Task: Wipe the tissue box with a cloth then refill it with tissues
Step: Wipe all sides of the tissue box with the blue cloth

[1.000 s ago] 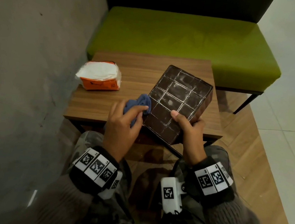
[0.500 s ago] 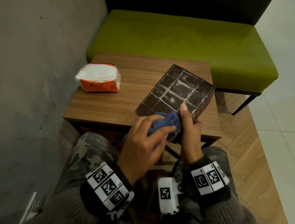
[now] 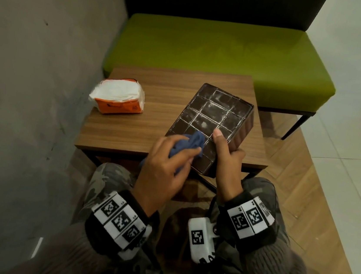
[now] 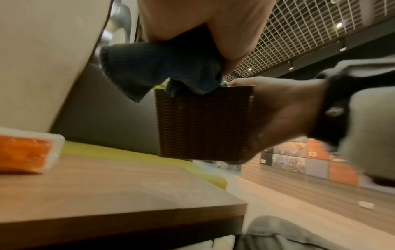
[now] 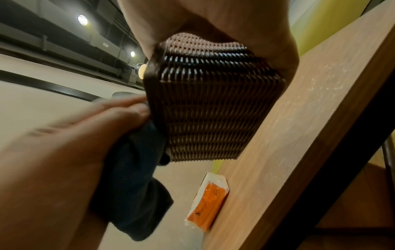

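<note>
Basically my right hand (image 3: pixel 228 163) grips the tissue box (image 3: pixel 211 122), tilting its dusty grid face up, so left-hand fingers (image 3: pixel 186 153), probably bunched, pinch the cloth (image 3: pixel 187 144) against it.

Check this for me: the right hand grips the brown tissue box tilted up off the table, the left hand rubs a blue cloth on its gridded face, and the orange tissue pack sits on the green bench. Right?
One thing is wrong: the orange tissue pack lies on the wooden table, not on the green bench, as the head view shows. The rest holds: the right hand grips the tilted tissue box and the left hand rubs the blue cloth on it.
</note>
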Action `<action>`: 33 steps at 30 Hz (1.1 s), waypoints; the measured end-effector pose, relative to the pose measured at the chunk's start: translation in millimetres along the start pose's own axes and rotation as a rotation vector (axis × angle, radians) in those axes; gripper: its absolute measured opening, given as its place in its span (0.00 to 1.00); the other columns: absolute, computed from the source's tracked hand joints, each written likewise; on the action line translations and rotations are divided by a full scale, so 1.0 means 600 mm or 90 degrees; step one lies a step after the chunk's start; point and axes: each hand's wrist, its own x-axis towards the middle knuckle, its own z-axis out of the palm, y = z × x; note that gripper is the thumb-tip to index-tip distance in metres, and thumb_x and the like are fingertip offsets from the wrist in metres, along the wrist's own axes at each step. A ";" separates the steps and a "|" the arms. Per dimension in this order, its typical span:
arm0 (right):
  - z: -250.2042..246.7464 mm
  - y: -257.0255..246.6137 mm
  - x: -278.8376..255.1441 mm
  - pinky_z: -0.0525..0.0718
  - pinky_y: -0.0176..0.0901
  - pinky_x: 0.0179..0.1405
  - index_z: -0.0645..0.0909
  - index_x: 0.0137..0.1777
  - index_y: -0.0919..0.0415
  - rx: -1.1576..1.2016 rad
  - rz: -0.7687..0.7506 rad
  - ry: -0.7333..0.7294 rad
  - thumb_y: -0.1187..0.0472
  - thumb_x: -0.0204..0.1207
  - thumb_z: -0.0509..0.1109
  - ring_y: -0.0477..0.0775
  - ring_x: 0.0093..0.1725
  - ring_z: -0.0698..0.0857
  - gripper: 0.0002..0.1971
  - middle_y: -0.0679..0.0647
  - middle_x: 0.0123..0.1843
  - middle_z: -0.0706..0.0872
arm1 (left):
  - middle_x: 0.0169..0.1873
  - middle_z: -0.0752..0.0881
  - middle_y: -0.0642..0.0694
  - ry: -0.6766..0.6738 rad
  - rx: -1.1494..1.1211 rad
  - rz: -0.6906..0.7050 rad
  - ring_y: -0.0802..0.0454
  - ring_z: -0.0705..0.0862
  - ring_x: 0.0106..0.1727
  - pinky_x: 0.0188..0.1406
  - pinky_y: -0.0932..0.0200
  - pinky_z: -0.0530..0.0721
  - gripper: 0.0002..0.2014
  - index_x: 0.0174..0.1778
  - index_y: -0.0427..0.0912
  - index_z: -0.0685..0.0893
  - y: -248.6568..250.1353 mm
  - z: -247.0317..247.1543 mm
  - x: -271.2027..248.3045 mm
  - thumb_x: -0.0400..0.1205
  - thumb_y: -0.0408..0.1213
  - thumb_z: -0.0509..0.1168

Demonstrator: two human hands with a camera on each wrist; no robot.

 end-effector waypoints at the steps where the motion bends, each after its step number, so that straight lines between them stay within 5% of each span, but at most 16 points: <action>1: 0.000 -0.001 0.001 0.85 0.48 0.56 0.64 0.71 0.64 -0.005 -0.005 -0.007 0.40 0.67 0.76 0.50 0.57 0.84 0.41 0.56 0.62 0.81 | 0.58 0.80 0.42 -0.015 -0.006 0.014 0.48 0.77 0.58 0.53 0.56 0.80 0.14 0.59 0.45 0.86 0.007 0.002 -0.002 0.78 0.34 0.65; 6: 0.006 -0.011 -0.002 0.86 0.48 0.58 0.68 0.70 0.64 -0.031 -0.058 0.004 0.29 0.52 0.75 0.48 0.57 0.86 0.52 0.54 0.61 0.83 | 0.57 0.81 0.40 0.003 0.008 -0.002 0.46 0.78 0.57 0.55 0.56 0.80 0.15 0.60 0.46 0.86 0.017 0.003 0.033 0.78 0.32 0.67; 10: 0.001 -0.011 0.002 0.84 0.50 0.62 0.66 0.70 0.63 -0.035 -0.064 0.001 0.34 0.60 0.78 0.50 0.59 0.84 0.47 0.55 0.63 0.80 | 0.57 0.81 0.44 -0.015 -0.016 -0.006 0.51 0.77 0.56 0.56 0.65 0.75 0.13 0.59 0.47 0.86 0.012 -0.003 0.002 0.79 0.34 0.65; 14: 0.013 0.006 -0.005 0.83 0.53 0.63 0.70 0.67 0.61 -0.071 -0.061 -0.011 0.24 0.48 0.75 0.52 0.61 0.83 0.54 0.55 0.62 0.81 | 0.57 0.80 0.43 0.012 -0.028 -0.048 0.50 0.78 0.58 0.57 0.62 0.77 0.13 0.58 0.47 0.86 0.012 -0.003 0.020 0.79 0.36 0.64; 19: 0.005 0.003 0.004 0.85 0.53 0.60 0.69 0.63 0.58 -0.032 -0.038 -0.026 0.32 0.55 0.78 0.52 0.58 0.85 0.43 0.55 0.60 0.81 | 0.57 0.80 0.46 0.004 -0.011 -0.038 0.53 0.77 0.58 0.56 0.64 0.77 0.13 0.58 0.49 0.86 0.011 -0.007 -0.003 0.79 0.38 0.63; 26: 0.011 0.010 0.001 0.86 0.59 0.58 0.70 0.70 0.60 0.013 -0.031 -0.054 0.28 0.51 0.80 0.56 0.59 0.87 0.52 0.58 0.63 0.83 | 0.54 0.80 0.44 0.047 0.022 -0.097 0.55 0.75 0.55 0.52 0.63 0.77 0.14 0.59 0.50 0.85 -0.026 -0.011 0.021 0.79 0.41 0.61; 30: -0.012 -0.004 0.008 0.87 0.55 0.58 0.69 0.58 0.52 -0.011 -0.039 -0.044 0.35 0.57 0.79 0.54 0.59 0.85 0.36 0.55 0.63 0.80 | 0.53 0.82 0.44 0.004 0.036 -0.053 0.52 0.78 0.53 0.49 0.58 0.80 0.13 0.56 0.47 0.87 -0.033 -0.014 -0.021 0.79 0.39 0.62; 33: -0.016 -0.004 0.001 0.86 0.51 0.59 0.65 0.62 0.54 -0.026 -0.057 -0.068 0.40 0.65 0.78 0.51 0.60 0.84 0.34 0.53 0.63 0.78 | 0.53 0.82 0.44 0.011 0.022 -0.074 0.50 0.78 0.53 0.48 0.55 0.82 0.13 0.57 0.48 0.86 -0.041 -0.016 -0.017 0.79 0.40 0.61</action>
